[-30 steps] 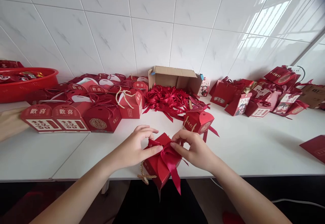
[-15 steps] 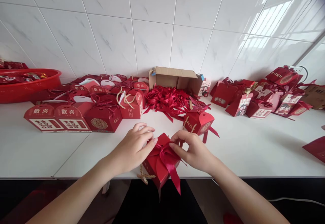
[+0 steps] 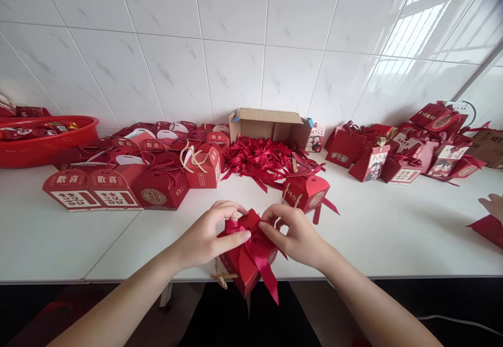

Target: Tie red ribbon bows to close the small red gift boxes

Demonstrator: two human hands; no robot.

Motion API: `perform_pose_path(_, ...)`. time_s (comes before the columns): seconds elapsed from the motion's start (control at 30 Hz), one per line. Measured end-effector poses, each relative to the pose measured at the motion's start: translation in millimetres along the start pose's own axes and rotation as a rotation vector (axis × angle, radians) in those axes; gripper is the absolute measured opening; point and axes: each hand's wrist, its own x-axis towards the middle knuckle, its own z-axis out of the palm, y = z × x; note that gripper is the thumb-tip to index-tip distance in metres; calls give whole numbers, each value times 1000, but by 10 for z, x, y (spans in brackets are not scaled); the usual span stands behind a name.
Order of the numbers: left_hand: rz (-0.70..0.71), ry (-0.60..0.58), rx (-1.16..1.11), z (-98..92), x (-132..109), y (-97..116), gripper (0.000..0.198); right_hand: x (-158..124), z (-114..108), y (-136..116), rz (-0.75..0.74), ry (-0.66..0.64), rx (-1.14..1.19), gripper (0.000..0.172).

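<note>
The red folded-card gift box (image 3: 244,269) is at six o'clock, at the near edge of the white table (image 3: 373,231); likely light and stiff-walled yet easily dented, best held low by its sides; its glossy crimson satin ribbon (image 3: 264,266) looks soft, slippery; the left hand (image 3: 210,236) pinches its ten-o'clock loop, the right hand (image 3: 295,234) its two-o'clock side.

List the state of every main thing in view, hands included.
Ribbon bow, looped, one tail hanging
Left hand, holding the bow
Right hand, pinching the bow
Box under the bow, closed
Gold cord, hanging beside that box
Loose ribbons, heaped, tangled
Cardboard carton, open toward the loose ribbons
Red basin, open, holding wrapped pieces
</note>
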Motion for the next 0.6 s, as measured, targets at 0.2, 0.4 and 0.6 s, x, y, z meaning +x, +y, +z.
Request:
perform_pose_path(0.2, -27, 160, -89, 176, 53, 55, 24, 2, 4, 0, -3, 2, -7, 8)
perform_pose_path(0.4, -31, 132, -150, 265, 89, 1, 17, 11, 6, -14, 34, 17, 18, 7)
perform_pose_path(0.6, -20, 95, -147, 267, 89, -19, 18, 24, 40, 84, 152, 64, 172, 14)
